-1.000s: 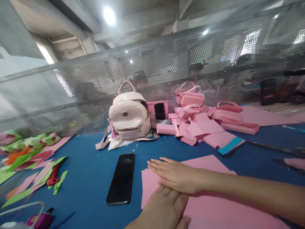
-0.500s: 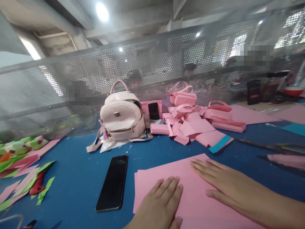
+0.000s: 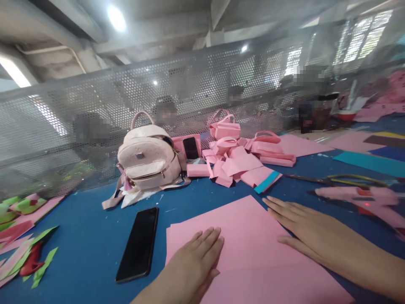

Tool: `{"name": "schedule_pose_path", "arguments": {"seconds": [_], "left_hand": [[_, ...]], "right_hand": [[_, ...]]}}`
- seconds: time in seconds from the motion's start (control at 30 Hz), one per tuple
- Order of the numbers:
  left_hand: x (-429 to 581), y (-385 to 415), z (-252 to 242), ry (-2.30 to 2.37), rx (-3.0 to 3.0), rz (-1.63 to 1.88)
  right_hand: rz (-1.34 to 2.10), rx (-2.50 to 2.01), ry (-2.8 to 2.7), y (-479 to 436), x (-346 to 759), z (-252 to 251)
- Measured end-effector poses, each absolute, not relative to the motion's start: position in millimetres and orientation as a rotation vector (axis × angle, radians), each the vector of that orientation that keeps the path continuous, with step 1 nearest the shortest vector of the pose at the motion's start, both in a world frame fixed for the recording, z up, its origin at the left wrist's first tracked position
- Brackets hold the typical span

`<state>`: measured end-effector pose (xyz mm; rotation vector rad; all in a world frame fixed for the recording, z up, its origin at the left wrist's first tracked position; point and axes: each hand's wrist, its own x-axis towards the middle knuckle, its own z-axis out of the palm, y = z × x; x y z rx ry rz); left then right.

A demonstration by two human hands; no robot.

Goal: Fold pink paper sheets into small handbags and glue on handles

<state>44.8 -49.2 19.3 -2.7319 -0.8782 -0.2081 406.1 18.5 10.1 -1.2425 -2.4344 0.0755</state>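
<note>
Large pink paper sheets (image 3: 247, 232) lie on the blue table in front of me, at least two stacked with their left edges slightly offset. A crease or edge runs across their lower part. My left hand (image 3: 193, 261) lies flat on the paper's left half, fingers stretched out. My right hand (image 3: 303, 228) is flat along the right edge of the paper, its fingertips past that edge towards the table. Neither hand grasps anything. Left of the paper lies a black phone (image 3: 138, 245).
Behind stand a cream backpack (image 3: 148, 158), a second phone (image 3: 190, 148) and a heap of folded pink paper pieces (image 3: 234, 162). At right lie scissors (image 3: 332, 180) and a pink glue gun (image 3: 357, 195). Green and pink scraps (image 3: 19, 249) lie left. A perforated metal screen (image 3: 126, 93) crosses the back.
The view has turned to the right, showing more of the glue gun. My right hand has slid rightward over the paper to its edge. My left hand stays on the sheet.
</note>
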Motion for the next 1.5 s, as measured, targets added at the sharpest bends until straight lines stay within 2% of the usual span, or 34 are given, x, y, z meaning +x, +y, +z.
{"name": "schedule_pose_path", "arguments": {"seconds": [0.17, 0.4, 0.57, 0.7, 0.87, 1.3, 1.5], "left_hand": [[52.6, -55.1, 29.8, -0.712, -2.57, -0.439], [62.9, -40.7, 36.1, -0.687, -2.519, -0.747], [59.9, -37.9, 58.1, -0.62, -2.474, -0.842], [57.1, -45.4, 77.7, -0.467, -2.421, -0.846], [56.9, -54.5, 87.5, -0.397, -2.374, -0.851], [53.3, -52.0, 87.1, -0.389, -2.372, -0.835], [46.1, -45.5, 77.9, -0.522, -2.337, -0.856]], "right_hand": [[-0.123, -1.06, -2.787, 15.6, 370.8, 46.0], [0.001, -0.932, -2.858, 6.6, 329.2, 57.2], [0.258, -0.905, -2.82, 6.9, 313.0, 70.3], [0.629, -0.953, -2.656, 3.1, 305.3, 81.1], [1.087, -0.766, -2.416, -0.7, 303.8, 81.2], [1.197, -0.951, -2.228, 6.6, 295.2, 84.7], [1.377, -0.985, -2.111, 11.8, 303.0, 79.0]]}}
